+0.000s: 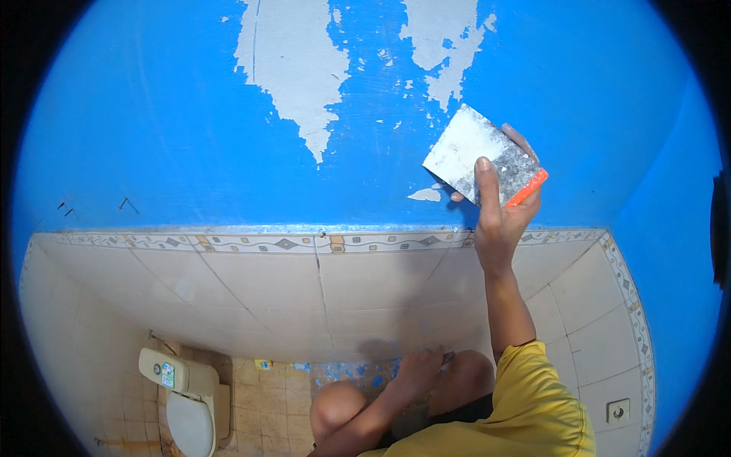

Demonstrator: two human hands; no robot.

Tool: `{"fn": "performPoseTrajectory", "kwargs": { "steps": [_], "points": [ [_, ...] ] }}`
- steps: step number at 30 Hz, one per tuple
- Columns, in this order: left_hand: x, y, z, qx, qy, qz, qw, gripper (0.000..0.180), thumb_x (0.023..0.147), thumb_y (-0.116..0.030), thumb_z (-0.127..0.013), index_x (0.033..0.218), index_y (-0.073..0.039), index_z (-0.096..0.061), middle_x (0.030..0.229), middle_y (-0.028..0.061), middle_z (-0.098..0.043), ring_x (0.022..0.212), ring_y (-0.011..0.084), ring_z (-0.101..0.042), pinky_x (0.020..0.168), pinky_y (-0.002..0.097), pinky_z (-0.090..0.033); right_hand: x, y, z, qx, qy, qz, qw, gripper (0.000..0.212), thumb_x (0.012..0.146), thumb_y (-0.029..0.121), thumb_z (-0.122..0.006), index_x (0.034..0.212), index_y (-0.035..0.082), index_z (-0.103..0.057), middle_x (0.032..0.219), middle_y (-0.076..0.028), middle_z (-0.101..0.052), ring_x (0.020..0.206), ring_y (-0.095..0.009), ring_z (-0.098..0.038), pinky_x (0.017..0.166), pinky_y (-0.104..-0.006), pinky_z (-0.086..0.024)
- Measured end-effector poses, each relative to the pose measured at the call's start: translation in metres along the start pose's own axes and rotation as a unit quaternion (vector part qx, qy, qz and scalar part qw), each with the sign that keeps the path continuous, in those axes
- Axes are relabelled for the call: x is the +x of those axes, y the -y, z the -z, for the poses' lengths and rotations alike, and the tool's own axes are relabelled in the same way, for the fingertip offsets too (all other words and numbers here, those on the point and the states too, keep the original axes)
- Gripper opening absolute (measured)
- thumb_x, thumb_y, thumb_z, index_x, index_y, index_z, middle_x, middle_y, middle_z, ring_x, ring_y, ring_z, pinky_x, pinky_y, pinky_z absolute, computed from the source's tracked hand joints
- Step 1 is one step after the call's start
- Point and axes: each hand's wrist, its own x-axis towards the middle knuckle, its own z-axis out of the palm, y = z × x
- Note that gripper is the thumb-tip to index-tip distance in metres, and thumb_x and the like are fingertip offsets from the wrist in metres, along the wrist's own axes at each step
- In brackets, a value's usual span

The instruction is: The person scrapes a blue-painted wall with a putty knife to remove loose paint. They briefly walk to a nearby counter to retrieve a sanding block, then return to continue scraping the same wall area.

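In my right hand (499, 217) is a wide, flat putty scraper (476, 148) with an orange back edge. White residue and grey smears coat its blade; my thumb lies across the face, and the other fingers go behind it. The scraper is tilted, in front of the blue wall (183, 152); whether it touches the wall I cannot tell. Bare grey-white patches (293, 68) show above it where paint has come off, with a small one (425, 195) just left of my fingers. My left hand (419, 373) is low beside my knee, fingers closed around something small and dark.
A patterned tile border (282, 244) tops the beige wall tiles (266, 282) below the paint. Nails (128, 204) stick out at left. A toilet (190, 426) stands lower left, and blue paint flakes (350, 372) litter the floor. A socket (617, 411) sits on the right wall.
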Motion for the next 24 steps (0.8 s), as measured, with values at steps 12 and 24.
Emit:
{"fn": "performPoseTrajectory", "kwargs": {
  "steps": [12,24],
  "points": [
    [-0.005,0.011,-0.015,0.0,-0.13,-0.059,0.99,0.025,0.09,-0.025,-0.05,0.1,-0.002,-0.052,0.083,0.0196,-0.066,0.077,0.0373,-0.065,0.065,0.0482,-0.051,0.002,0.003,-0.007,-0.004,-0.022,-0.01,1.0,0.043,0.087,0.002,-0.056,0.127,-0.005,-0.041,0.109,-0.021,-0.058,0.084,-0.02,-0.067,0.053,-0.0241,-0.059],
    [-0.002,0.013,-0.022,0.001,-0.162,-0.068,0.985,0.029,0.091,-0.028,-0.048,0.103,-0.002,-0.052,0.083,0.0185,-0.066,0.078,0.0355,-0.066,0.065,0.0469,-0.052,0.005,0.009,0.009,-0.038,-0.042,-0.011,0.998,0.046,0.088,0.008,-0.06,0.128,-0.004,-0.043,0.109,-0.019,-0.057,0.079,-0.017,-0.065,0.05,-0.0247,-0.056]
  ]
}}
